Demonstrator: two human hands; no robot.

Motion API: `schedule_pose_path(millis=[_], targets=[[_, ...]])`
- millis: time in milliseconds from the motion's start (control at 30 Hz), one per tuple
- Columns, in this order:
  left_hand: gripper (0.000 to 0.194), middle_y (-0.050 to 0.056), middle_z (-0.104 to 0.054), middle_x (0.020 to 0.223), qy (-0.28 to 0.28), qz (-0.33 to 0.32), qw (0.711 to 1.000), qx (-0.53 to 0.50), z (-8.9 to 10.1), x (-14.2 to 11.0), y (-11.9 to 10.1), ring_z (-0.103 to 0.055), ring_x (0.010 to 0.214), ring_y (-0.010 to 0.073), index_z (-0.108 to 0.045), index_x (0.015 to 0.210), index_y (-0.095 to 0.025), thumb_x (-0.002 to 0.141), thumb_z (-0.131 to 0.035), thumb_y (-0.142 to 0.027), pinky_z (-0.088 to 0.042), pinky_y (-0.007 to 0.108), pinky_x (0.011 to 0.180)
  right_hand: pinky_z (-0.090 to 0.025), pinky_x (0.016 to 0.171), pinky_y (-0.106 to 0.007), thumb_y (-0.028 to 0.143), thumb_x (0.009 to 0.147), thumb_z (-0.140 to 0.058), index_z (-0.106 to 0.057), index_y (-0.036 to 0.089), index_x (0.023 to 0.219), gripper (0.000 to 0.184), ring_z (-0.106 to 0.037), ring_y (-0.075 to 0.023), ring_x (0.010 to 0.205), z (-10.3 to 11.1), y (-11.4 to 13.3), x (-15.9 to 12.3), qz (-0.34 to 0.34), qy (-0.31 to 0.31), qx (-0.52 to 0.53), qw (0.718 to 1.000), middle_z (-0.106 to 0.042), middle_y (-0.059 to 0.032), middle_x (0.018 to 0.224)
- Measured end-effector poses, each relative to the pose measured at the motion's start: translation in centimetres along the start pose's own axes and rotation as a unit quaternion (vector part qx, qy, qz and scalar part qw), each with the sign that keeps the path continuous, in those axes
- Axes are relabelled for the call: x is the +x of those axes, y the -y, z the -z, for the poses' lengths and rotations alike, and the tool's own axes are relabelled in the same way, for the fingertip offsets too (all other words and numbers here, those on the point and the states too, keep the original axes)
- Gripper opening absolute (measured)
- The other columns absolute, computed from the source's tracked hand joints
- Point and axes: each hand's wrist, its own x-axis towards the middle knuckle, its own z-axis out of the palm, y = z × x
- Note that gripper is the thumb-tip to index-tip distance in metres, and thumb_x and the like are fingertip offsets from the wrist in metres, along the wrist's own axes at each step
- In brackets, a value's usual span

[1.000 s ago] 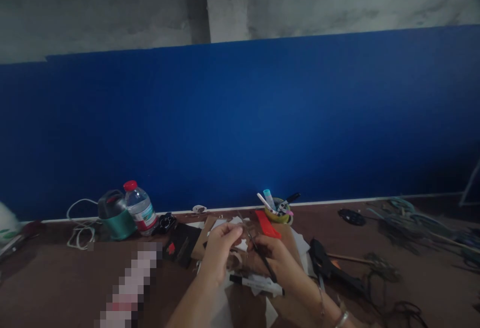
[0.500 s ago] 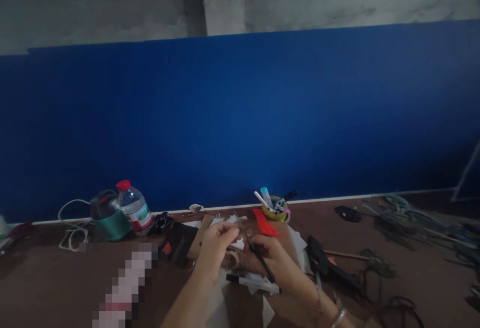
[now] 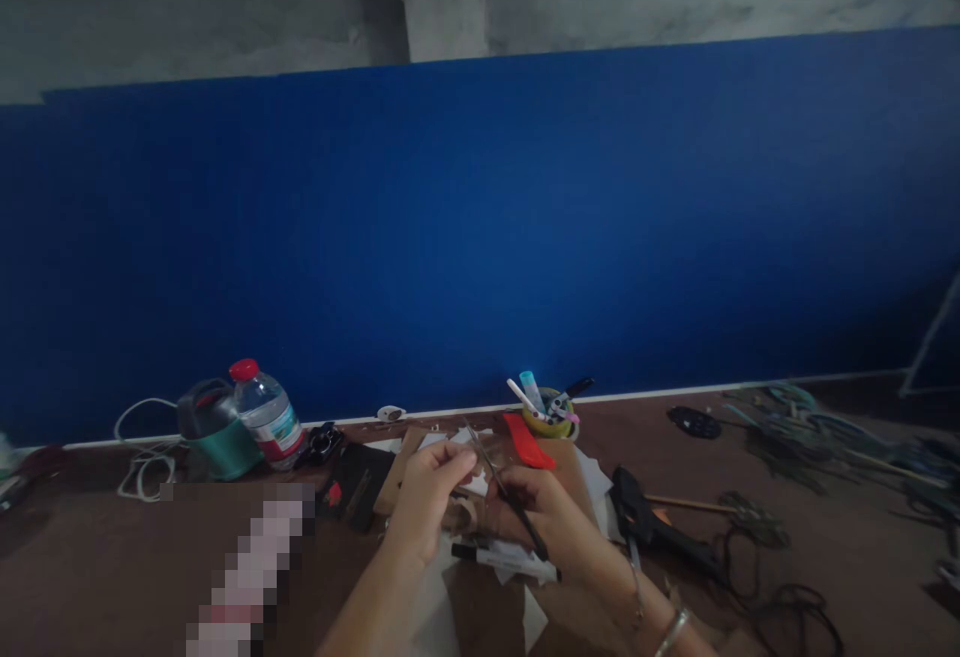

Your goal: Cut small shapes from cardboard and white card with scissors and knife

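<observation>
My right hand [image 3: 559, 517] is closed around a pair of scissors [image 3: 523, 519] with dark handles, the narrow blades pointing up and left. My left hand [image 3: 431, 487] sits just left of the blades, thumb and fingers pinched together; what lies between the fingertips is too small to make out. A small white cut piece of paper [image 3: 478, 483] shows between the hands. Below them are a roll of tape [image 3: 469, 515] and a white marker with a black cap [image 3: 506, 561]. A red strip [image 3: 529, 442] lies on the cardboard [image 3: 574, 467] behind my right hand.
A yellow cup of pens [image 3: 551, 424] stands by the blue wall. On the left are a red-capped water bottle [image 3: 268, 417], a teal container [image 3: 225, 452] and a white cable [image 3: 146, 467]. A black glue gun [image 3: 660, 527] and tangled stems [image 3: 810, 437] lie to the right.
The camera view has shifted slightly, moving the scene a little left and up. Both hands stay close together, with the scissors still in my right hand.
</observation>
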Motion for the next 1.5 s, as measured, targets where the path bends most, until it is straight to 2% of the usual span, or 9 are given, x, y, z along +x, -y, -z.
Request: schedule_pose_path(millis=[133, 467, 567, 700, 1100, 1200, 1300, 1433, 1500], targets=[[0.014, -0.001, -0.061, 0.053, 0.003, 0.005, 1.0, 0.004, -0.3, -0.4, -0.4, -0.051, 0.055, 0.0116, -0.063, 0.055, -0.015, 0.058, -0.071, -0.027, -0.038, 0.024, 0.059, -0.025, 0.041, -0.019, 0.034, 0.065, -0.07, -0.059, 0.015, 0.069, 0.023, -0.034, -0.0054, 0.042, 0.1, -0.1, 0.1, -0.001, 0.005, -0.002, 1.0, -0.046, 0.0061, 0.05], [0.016, -0.001, -0.059, 0.052, 0.014, 0.022, 0.999, -0.02, -0.3, -0.4, -0.3, -0.049, 0.053, 0.0108, -0.062, 0.053, -0.015, 0.057, -0.071, -0.028, -0.036, 0.023, 0.057, -0.03, 0.048, -0.02, 0.038, 0.065, -0.073, -0.057, 0.014, 0.066, 0.029, -0.036, -0.0073, 0.052, 0.0, -0.7, 0.2, 0.025, -0.002, 0.003, 1.0, -0.047, 0.004, 0.058], [0.015, 0.0, -0.06, 0.053, 0.013, 0.028, 0.999, -0.032, -0.2, -0.3, -0.3, -0.048, 0.054, 0.0105, -0.062, 0.054, -0.015, 0.056, -0.071, -0.026, -0.036, 0.023, 0.058, -0.032, 0.049, -0.02, 0.042, 0.064, -0.074, -0.057, 0.014, 0.066, 0.032, -0.039, -0.0088, 0.055, -0.1, -0.3, 0.0, 0.014, 0.003, 0.008, 1.0, -0.049, 0.0028, 0.059], [0.015, -0.001, -0.058, 0.052, 0.024, 0.029, 0.998, -0.046, -0.2, -0.2, -0.2, -0.046, 0.052, 0.0094, -0.061, 0.054, -0.015, 0.057, -0.072, -0.025, -0.034, 0.022, 0.055, -0.03, 0.047, -0.019, 0.042, 0.063, -0.076, -0.058, 0.014, 0.068, 0.034, -0.037, -0.0079, 0.053, -0.3, -0.1, -0.1, 0.004, 0.001, 0.023, 1.0, -0.048, 0.0034, 0.059], [0.018, -0.001, -0.058, 0.052, 0.031, 0.037, 0.998, -0.049, 0.1, -0.2, -0.1, -0.046, 0.051, 0.0091, -0.059, 0.054, -0.014, 0.06, -0.072, -0.026, -0.034, 0.021, 0.052, -0.03, 0.047, -0.019, 0.034, 0.064, -0.071, -0.059, 0.014, 0.065, 0.024, -0.038, -0.0071, 0.051, -0.1, -0.8, 0.1, 0.008, -0.017, 0.006, 1.0, -0.048, 0.004, 0.056], [0.014, -0.001, -0.059, 0.053, 0.035, 0.016, 0.999, -0.021, 0.2, 0.0, -0.2, -0.048, 0.052, 0.0095, -0.062, 0.055, -0.014, 0.061, -0.071, -0.024, -0.035, 0.022, 0.055, -0.026, 0.041, -0.018, 0.032, 0.062, -0.071, -0.058, 0.014, 0.063, 0.022, -0.035, -0.0054, 0.044, 0.1, -0.9, 0.3, -0.005, -0.02, -0.013, 1.0, -0.046, 0.0058, 0.05], [0.009, 0.0, -0.063, 0.058, 0.036, -0.003, 0.999, 0.04, 0.2, 0.1, -0.1, -0.053, 0.057, 0.0123, -0.068, 0.063, -0.015, 0.061, -0.07, -0.022, -0.038, 0.023, 0.059, -0.023, 0.036, -0.018, 0.039, 0.064, -0.068, -0.054, 0.017, 0.067, 0.026, -0.031, -0.0044, 0.036, 0.3, -0.7, 0.4, -0.034, -0.045, 0.025, 0.998, -0.042, 0.0088, 0.043], [0.014, 0.003, -0.067, 0.065, 0.077, -0.013, 0.991, 0.111, 0.0, 0.1, 0.3, -0.056, 0.061, 0.015, -0.071, 0.072, -0.015, 0.06, -0.072, -0.022, -0.039, 0.025, 0.058, -0.029, 0.036, -0.018, 0.045, 0.063, -0.068, -0.049, 0.019, 0.064, 0.032, -0.04, -0.006, 0.035, 0.2, 0.3, 0.3, -0.033, -0.106, 0.032, 0.993, -0.045, 0.008, 0.043], [0.017, 0.003, -0.067, 0.068, 0.098, -0.014, 0.989, 0.109, -0.1, 0.0, 0.3, -0.056, 0.063, 0.015, -0.071, 0.074, -0.015, 0.058, -0.075, -0.02, -0.041, 0.025, 0.059, -0.029, 0.036, -0.018, 0.044, 0.063, -0.069, -0.048, 0.019, 0.063, 0.033, -0.041, -0.0064, 0.035, 0.1, 0.6, 0.2, -0.03, -0.12, 0.031, 0.992, -0.046, 0.0079, 0.043]])
